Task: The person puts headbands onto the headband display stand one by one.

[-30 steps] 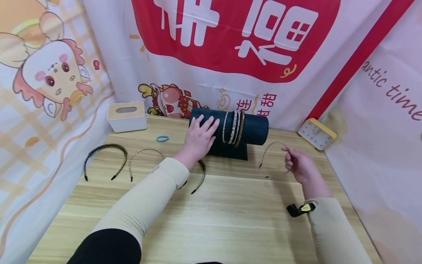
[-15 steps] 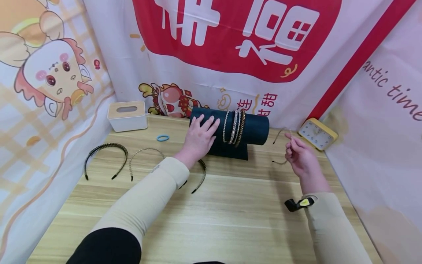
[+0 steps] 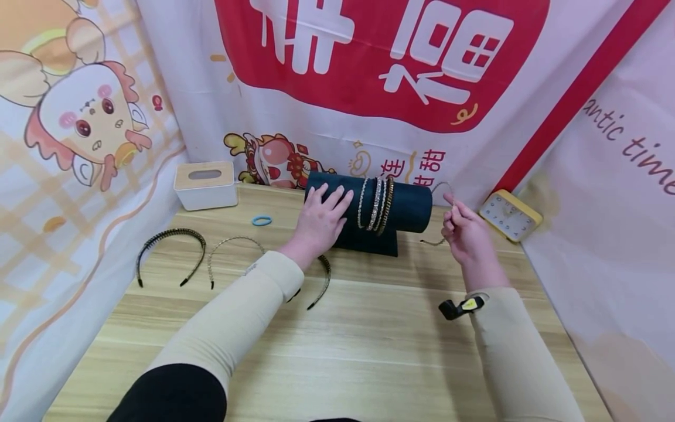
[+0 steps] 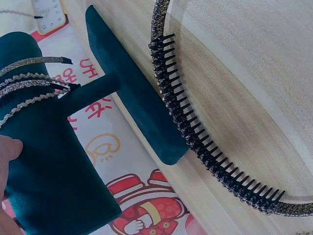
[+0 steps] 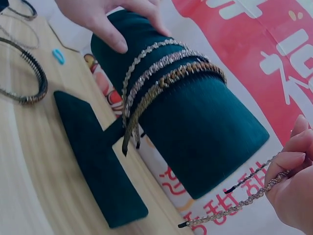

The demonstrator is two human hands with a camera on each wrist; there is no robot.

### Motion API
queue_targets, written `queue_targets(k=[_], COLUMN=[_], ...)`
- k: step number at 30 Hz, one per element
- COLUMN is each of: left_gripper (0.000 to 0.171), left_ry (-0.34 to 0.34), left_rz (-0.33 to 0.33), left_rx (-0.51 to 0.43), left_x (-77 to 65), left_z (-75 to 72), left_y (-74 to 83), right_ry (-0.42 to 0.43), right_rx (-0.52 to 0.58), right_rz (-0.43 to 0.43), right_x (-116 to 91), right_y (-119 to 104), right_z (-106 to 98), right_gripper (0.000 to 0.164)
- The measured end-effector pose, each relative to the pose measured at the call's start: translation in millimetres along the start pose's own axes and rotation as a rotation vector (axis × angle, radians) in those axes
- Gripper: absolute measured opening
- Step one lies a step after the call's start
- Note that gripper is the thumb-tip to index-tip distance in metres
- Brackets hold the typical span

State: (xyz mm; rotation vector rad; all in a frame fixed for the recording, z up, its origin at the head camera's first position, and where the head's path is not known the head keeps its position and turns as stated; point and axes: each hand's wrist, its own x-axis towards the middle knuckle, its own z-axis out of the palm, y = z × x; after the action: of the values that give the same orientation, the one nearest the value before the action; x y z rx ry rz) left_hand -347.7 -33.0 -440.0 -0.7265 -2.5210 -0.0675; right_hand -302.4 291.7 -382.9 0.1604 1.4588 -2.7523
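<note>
Overall, we have a printed cloth [image 3: 369, 99] as the largest thing, hanging at the back with a big red patch and white characters. Below it spreads a pale wooden worktop [image 3: 358, 351]. Toward its back edge we see a dark green display stand [image 3: 411, 205], a horizontal roll raised above a flat base. Several sparkly headbands [image 3: 375, 205] sit around the roll side by side, silver toward the left, gold-brown at the right.

The left hand [image 3: 320, 221] rests across the left end of the roll, its fingers spread apart. The right hand [image 3: 466, 231] is just beside the right end, its fingers pinching a thin beaded headband [image 5: 247, 199]. We see that band's open, black-tipped ends pointing toward the stand; whether it touches the roll, we cannot tell.

On the worktop at left rest 3 more: a black headband [image 3: 176, 232], a pale headband [image 3: 237, 238] and a toothed headband [image 4: 186, 127], which the left sleeve [image 3: 232, 334] partly covers in the head view.

Behind these we find a white tissue box [image 3: 205, 196] with a wood-coloured top, and at the far right a yellow clock [image 3: 510, 215]. Smallest, a blue ring [image 3: 262, 224] lies between the tissue box and the stand.
</note>
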Motion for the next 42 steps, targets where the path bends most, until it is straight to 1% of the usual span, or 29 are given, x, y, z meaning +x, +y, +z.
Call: queue_targets(k=[4,7,11,14,19,22,24,27,30,32,34,38,42], left_gripper=[0.064,0.065,0.064,0.064,0.065,0.065,0.065,0.064,0.063,0.064,0.064,0.065,0.066], left_ry=[0.002,0.007,0.010,0.016,0.029,0.029,0.027,0.024,0.024,0.027,0.028,0.016,0.011], left_rz=[0.000,-0.001,-0.004,0.000,0.009,0.008,0.005,0.002,0.003,0.004,0.001,-0.001,0.007], left_rx=[0.004,-0.001,-0.001,0.005,0.004,0.002,0.003,0.005,0.006,0.005,0.002,0.007,0.013], left_x=[-0.1,-0.2,-0.4,-0.6,-0.5,-0.5,-0.7,-1.0,-0.9,-0.7,-0.8,-1.0,-0.8], left_z=[0.5,0.3,0.1,0.1,0.4,0.4,-0.1,-0.3,-0.4,-0.6,-1.5,-3.0,-2.9], left_y=[0.6,1.0,1.1,1.3,1.3,1.3,1.4,1.4,1.3,1.2,1.1,0.8,0.6], right_ry=[-0.024,-0.017,-0.026,-0.047,-0.038,-0.007,0.018,0.083,0.165,0.190,0.195,0.178,0.159], right_rx=[0.002,-0.002,-0.005,-0.021,-0.098,-0.187,-0.269,-0.467,-0.701,-0.823,-0.914,-0.992,-1.030], right_rz=[0.002,0.000,-0.004,-0.005,-0.016,-0.051,-0.090,-0.161,-0.226,-0.262,-0.301,-0.373,-0.449], right_x=[7,10,13,15,16,17,17,18,18,19,19,20,17], right_y=[4,7,11,13,17,19,22,25,27,29,30,32,33], right_z=[10,15,22,27,37,44,48,54,57,57,57,54,50], right_gripper=[0.040,0.038,0.041,0.042,0.042,0.043,0.041,0.038,0.036,0.039,0.041,0.043,0.039])
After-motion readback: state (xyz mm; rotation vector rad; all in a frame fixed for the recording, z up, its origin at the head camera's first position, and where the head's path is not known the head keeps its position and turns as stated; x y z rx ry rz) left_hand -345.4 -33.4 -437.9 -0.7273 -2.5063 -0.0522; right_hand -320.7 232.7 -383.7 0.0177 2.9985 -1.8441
